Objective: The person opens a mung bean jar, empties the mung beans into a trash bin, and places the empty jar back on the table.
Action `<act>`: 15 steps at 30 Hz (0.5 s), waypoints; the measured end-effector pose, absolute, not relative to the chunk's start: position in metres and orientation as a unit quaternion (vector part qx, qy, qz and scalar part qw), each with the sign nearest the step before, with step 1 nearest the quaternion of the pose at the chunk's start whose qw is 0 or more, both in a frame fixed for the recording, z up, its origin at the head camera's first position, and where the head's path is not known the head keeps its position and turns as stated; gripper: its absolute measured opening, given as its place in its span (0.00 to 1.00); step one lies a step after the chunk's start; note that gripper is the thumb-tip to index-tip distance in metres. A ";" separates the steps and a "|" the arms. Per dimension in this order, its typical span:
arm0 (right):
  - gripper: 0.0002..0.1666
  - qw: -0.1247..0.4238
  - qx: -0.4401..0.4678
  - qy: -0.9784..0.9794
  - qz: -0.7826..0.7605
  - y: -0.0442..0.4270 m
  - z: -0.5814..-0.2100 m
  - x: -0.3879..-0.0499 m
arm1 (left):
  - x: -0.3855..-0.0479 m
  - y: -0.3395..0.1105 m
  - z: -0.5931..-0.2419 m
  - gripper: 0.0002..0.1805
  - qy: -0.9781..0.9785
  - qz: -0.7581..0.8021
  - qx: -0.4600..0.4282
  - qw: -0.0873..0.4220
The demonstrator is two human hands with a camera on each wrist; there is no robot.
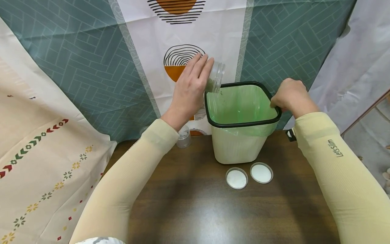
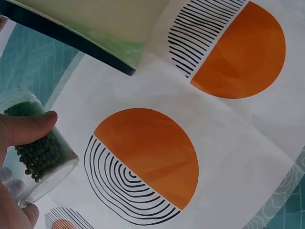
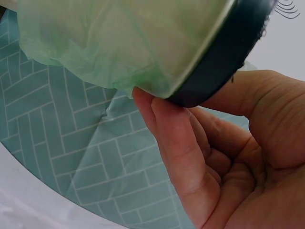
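Note:
My left hand (image 1: 190,86) grips a clear jar (image 1: 217,75), tilted with its mouth end above the left rim of a trash bin (image 1: 234,147). Small round green beans (image 2: 42,155) lie along the jar's inside in the left wrist view, where the thumb presses on its wall. The bin is pale, with a black rim band (image 1: 240,124) and a thin green liner (image 1: 237,101) folded over its edge. On the bin's far right corner, my right hand (image 1: 292,96) pinches the rim; the right wrist view shows fingertips (image 3: 167,112) under the band and against the liner.
Two shallow round discs with white centres, one left (image 1: 237,178) and one right (image 1: 261,173), lie before the bin on the brown wooden table (image 1: 195,203). Another clear jar (image 1: 184,138) stands left of the bin. A patterned curtain (image 1: 91,67) hangs close behind.

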State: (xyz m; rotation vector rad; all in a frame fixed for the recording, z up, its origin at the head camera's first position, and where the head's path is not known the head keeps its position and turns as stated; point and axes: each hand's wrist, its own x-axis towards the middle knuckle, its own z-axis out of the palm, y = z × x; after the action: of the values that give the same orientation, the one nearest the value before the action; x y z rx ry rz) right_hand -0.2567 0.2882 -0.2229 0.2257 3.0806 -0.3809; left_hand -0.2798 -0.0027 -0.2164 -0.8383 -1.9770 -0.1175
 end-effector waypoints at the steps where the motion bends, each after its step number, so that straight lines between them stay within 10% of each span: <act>1: 0.15 0.014 0.072 0.990 -0.122 0.288 -0.223 -0.257 | -0.280 -0.002 -0.216 0.26 -0.809 -0.048 -0.343 0.476; 15: 0.15 0.013 0.068 0.992 -0.108 0.289 -0.223 -0.258 | -0.281 -0.003 -0.218 0.28 -0.809 -0.039 -0.346 0.474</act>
State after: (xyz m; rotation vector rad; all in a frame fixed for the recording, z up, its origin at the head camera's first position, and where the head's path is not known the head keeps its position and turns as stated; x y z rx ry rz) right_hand -0.2577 0.2889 -0.2229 0.2122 3.0909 -0.3375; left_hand -0.2806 -0.0025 -0.2176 -0.8460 -1.9793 -0.0943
